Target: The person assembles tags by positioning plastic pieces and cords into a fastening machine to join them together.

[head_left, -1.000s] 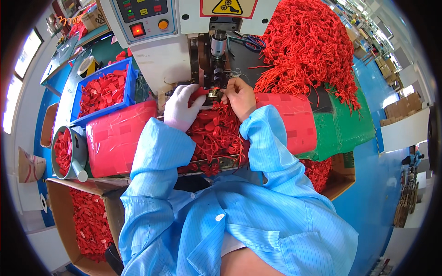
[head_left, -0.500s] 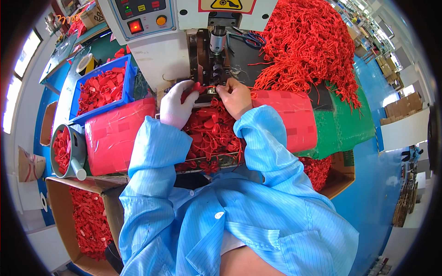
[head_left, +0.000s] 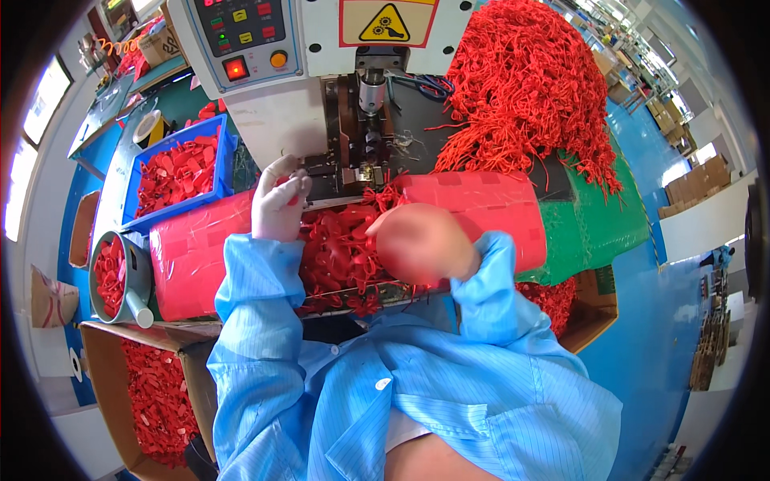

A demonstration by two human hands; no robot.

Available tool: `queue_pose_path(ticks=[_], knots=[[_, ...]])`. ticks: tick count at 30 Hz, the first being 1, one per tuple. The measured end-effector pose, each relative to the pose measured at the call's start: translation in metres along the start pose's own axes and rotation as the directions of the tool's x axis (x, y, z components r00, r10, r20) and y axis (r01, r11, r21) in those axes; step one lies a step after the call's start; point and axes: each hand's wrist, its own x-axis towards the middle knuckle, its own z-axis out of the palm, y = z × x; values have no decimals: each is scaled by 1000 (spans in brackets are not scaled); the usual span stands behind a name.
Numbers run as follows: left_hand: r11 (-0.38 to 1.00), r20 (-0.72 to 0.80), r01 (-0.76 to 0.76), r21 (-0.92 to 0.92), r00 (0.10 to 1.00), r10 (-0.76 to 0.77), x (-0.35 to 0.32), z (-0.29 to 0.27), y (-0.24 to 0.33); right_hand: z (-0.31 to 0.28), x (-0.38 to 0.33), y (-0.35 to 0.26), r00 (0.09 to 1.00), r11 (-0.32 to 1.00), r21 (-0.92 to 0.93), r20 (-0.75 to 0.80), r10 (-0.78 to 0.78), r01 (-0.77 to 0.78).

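Since the earlier frames, the right hand (head_left: 423, 243) has withdrawn from the press head and now sits lower, at the centre of the frame, above the heap of red plastic parts (head_left: 341, 248). The left hand (head_left: 278, 202) has stayed at the machine, just left of the tooling. Earlier, both hands met close together under the press head; now they are apart.

State of the hands:
- Left hand: gloved in white, fingers curled narrow around a small red part at the left edge of the press tooling (head_left: 362, 164). The part is mostly hidden by the fingers.
- Right hand: blurred by motion. It appears loosely closed; whether it holds a part cannot be told.

Position of the work items:
- The heap of red plastic parts lies at frame centre, between the two red padded rests (head_left: 192, 256) and directly below the tooling.
- A blue bin (head_left: 227, 152) of similar red pieces stands at upper left; a grey scoop (head_left: 132, 276) with more pieces lies at left.
- A large pile of red cords (head_left: 529, 80) fills the upper right, beside the white machine housing (head_left: 313, 88).
- A cardboard box (head_left: 96, 377) of red pieces stands at lower left.

Judgement: the withdrawal of the right hand suggests one feed at the tooling is complete on that side, while the left hand keeps a part at the station.
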Motion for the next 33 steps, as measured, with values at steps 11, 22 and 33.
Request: queue_pose_path(ticks=[11,22,33], knots=[[985,-127,89,-151,986,-108,8,16,6,-151,158,105,852,309,-899,-408,-328,-311],[998,-124,61,-19,990,-63,5,31,8,-105,129,99,758,887,-462,-582,-294,-11],[828,-231,204,523,969,-92,22,5,3,-68,-58,101,414,790,-313,-717,-560,527]])
